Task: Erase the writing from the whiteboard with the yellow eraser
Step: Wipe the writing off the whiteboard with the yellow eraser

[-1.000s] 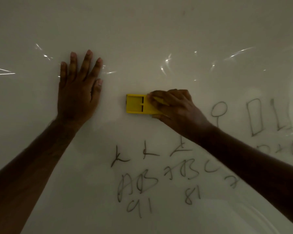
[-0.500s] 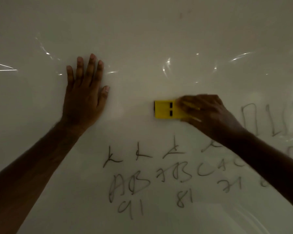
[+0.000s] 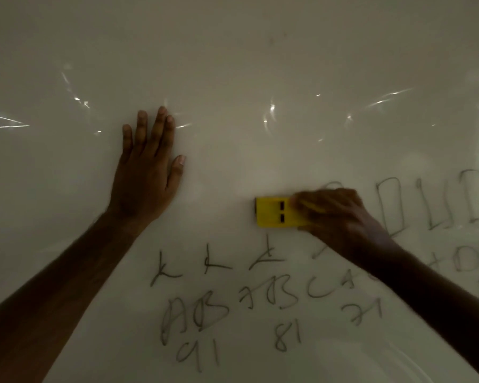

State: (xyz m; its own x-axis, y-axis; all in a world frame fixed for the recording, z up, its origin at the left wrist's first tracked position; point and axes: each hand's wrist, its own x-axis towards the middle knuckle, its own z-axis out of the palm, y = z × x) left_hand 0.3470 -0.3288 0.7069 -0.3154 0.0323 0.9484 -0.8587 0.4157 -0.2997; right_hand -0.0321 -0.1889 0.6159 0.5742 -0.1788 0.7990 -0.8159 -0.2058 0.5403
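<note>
The whiteboard [image 3: 260, 51] fills the whole view, dimly lit. My right hand [image 3: 335, 217] grips the right end of the yellow eraser [image 3: 273, 212] and presses it flat against the board at centre right. Dark marker writing [image 3: 274, 297] lies below the eraser: rows of letters and numbers. More shapes and letters [image 3: 390, 205] stand to the right of my hand, partly hidden by it. My left hand [image 3: 147, 172] rests flat on the board at the left, fingers together and pointing up, holding nothing.
Bright light glints [image 3: 271, 111] streak the glossy upper part of the board. A pale rounded shape [image 3: 398, 363] shows at the bottom right corner below my right forearm.
My right hand has slid the eraser to the right along the board, over the circle-on-a-stem drawing, which now shows only faintly. My left hand has stayed flat on the board.
</note>
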